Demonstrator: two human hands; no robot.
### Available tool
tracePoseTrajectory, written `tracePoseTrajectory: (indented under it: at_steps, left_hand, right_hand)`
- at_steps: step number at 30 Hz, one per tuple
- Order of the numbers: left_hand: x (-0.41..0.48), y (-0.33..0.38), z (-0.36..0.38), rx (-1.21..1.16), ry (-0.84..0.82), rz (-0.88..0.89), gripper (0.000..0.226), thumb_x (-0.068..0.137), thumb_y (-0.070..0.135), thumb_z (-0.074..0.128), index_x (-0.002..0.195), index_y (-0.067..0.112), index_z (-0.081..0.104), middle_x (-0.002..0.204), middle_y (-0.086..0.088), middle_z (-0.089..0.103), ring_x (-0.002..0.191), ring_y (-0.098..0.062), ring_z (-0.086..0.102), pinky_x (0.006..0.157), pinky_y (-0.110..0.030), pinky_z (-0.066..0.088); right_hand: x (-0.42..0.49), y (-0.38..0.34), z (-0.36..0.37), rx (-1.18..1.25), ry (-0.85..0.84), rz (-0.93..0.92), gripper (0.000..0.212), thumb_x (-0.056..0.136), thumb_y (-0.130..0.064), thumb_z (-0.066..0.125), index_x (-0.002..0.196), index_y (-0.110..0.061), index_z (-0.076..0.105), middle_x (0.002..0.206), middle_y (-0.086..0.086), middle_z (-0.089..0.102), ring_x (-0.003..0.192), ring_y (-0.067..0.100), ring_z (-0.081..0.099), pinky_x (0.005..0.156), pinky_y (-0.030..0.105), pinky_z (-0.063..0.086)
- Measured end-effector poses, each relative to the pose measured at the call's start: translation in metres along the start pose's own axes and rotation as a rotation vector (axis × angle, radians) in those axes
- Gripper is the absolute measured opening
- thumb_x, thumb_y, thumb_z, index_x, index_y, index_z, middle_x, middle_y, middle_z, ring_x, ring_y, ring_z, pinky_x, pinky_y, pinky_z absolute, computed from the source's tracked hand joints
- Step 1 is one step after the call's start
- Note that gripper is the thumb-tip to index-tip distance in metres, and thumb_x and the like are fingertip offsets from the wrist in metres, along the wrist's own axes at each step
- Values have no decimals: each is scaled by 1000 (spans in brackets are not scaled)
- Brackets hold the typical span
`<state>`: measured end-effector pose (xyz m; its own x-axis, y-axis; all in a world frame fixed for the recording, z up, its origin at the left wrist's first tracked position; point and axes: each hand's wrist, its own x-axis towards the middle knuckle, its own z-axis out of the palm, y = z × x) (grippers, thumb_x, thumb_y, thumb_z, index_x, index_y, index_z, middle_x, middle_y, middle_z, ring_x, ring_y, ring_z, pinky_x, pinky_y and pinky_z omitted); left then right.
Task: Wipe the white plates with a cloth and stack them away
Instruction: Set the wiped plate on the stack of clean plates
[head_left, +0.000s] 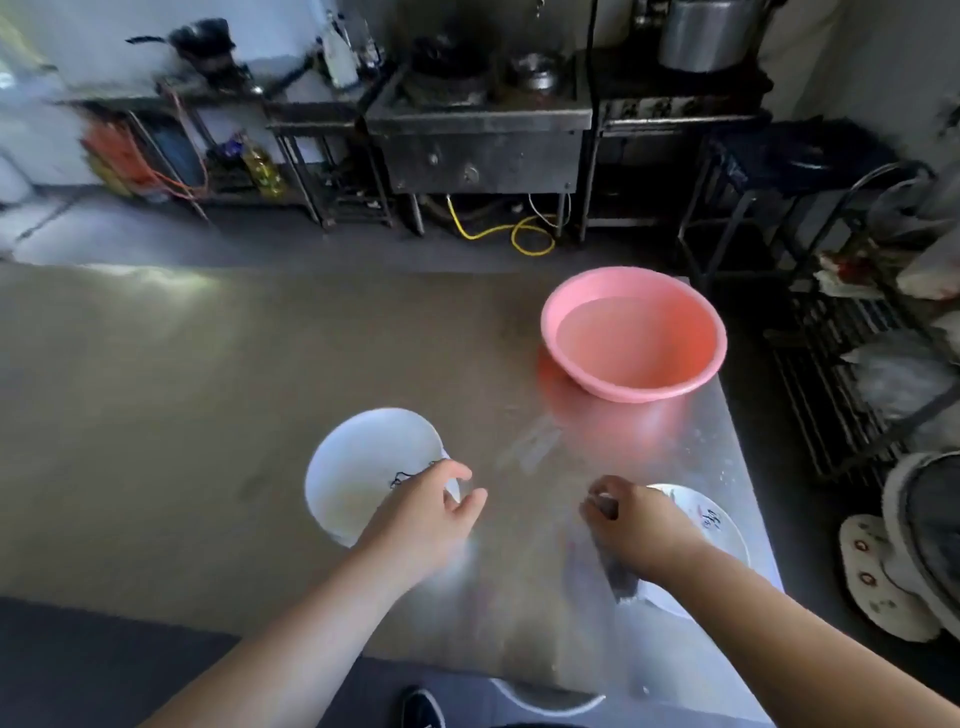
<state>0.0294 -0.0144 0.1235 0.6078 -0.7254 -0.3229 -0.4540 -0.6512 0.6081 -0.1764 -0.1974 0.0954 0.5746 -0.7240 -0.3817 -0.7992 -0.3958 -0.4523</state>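
Two white plates lie on the steel table (208, 389). The left plate (358, 467) sits flat with a dark mark near its right rim. My left hand (426, 514) hovers over that rim with relaxed, spread fingers and holds nothing. The right plate (717, 530), with dark writing on it, lies near the table's right edge, partly hidden by my right hand (634, 525). My right hand's curled fingers grip a greyish cloth (621, 574) that hangs down beneath it; the cloth is blurred.
A pink basin (675, 387) holding water stands at the table's far right. Beyond the table are a metal stove stand (478, 130), a yellow hose (519, 234) and shelving. A wire rack (852, 364) stands to the right. A white round thing (545, 699) shows below the near edge.
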Motion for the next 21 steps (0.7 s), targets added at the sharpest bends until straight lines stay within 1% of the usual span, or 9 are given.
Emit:
tracePoseTrajectory:
  at_steps: [1, 3, 5, 7, 10, 13, 15, 17, 21]
  left_hand:
    - [-3, -13, -17, 5, 39, -7, 25, 96, 56, 55, 118, 44, 59, 80, 13, 67, 79, -10, 64, 72, -31, 53]
    - [-6, -41, -46, 12, 117, -31, 24, 98, 52, 57, 120, 41, 59, 80, 12, 66, 77, -11, 63, 69, -29, 53]
    - [-5, -70, -67, 11, 182, -58, 30, 99, 46, 60, 128, 36, 58, 81, 9, 66, 75, -10, 63, 68, -27, 50]
    - [0, -99, -82, -19, 236, -83, 37, 99, 43, 61, 133, 30, 57, 85, 8, 66, 77, -11, 63, 73, -30, 53]
    - [11, -130, -96, -32, 265, -138, 43, 100, 44, 60, 139, 28, 55, 96, 11, 64, 88, -11, 63, 79, -33, 52]
    - [24, -146, -101, -12, 216, -146, 51, 100, 46, 60, 146, 27, 51, 105, 14, 66, 104, -16, 65, 87, -33, 52]
    - [31, -151, -102, -5, 173, -119, 42, 99, 42, 61, 139, 29, 56, 98, 15, 68, 96, -16, 66, 86, -35, 56]
    - [35, -156, -101, 3, 147, -88, 27, 99, 39, 61, 125, 31, 60, 89, 15, 67, 86, -16, 66, 81, -36, 57]
    - [40, -161, -100, 5, 154, -16, 7, 99, 34, 57, 106, 32, 59, 81, 10, 64, 76, -17, 61, 69, -35, 52]
  right_hand:
    - [2, -21, 7, -1, -5, -31, 27, 96, -52, 57, 109, -30, 63, 92, -6, 75, 94, 23, 70, 80, 33, 55]
    - [6, -61, 18, -21, -21, -92, 30, 94, -57, 57, 107, -30, 62, 97, -6, 74, 95, 23, 69, 80, 33, 55]
    - [10, -96, 29, -27, -46, -131, 30, 94, -57, 55, 105, -30, 60, 95, -7, 72, 90, 20, 68, 79, 33, 56]
    - [14, -126, 39, -42, -60, -153, 28, 95, -57, 53, 103, -31, 58, 91, -8, 71, 84, 19, 67, 74, 32, 57]
    - [22, -160, 52, -94, -25, -165, 28, 96, -59, 52, 106, -33, 57, 92, -8, 71, 85, 20, 67, 67, 30, 53]
    - [28, -177, 61, -169, 21, -125, 29, 99, -53, 50, 92, -25, 51, 78, -6, 66, 70, 19, 64, 58, 28, 49]
    - [29, -183, 66, -206, 49, -100, 25, 101, -47, 46, 91, -24, 48, 75, -4, 63, 68, 23, 64, 55, 29, 45]
    - [30, -186, 72, -206, 79, -82, 22, 102, -44, 46, 93, -24, 47, 76, -5, 60, 71, 26, 62, 55, 31, 44]
    - [31, -186, 81, -139, 107, -58, 25, 103, -42, 48, 88, -23, 43, 74, -4, 57, 69, 27, 58, 54, 32, 39]
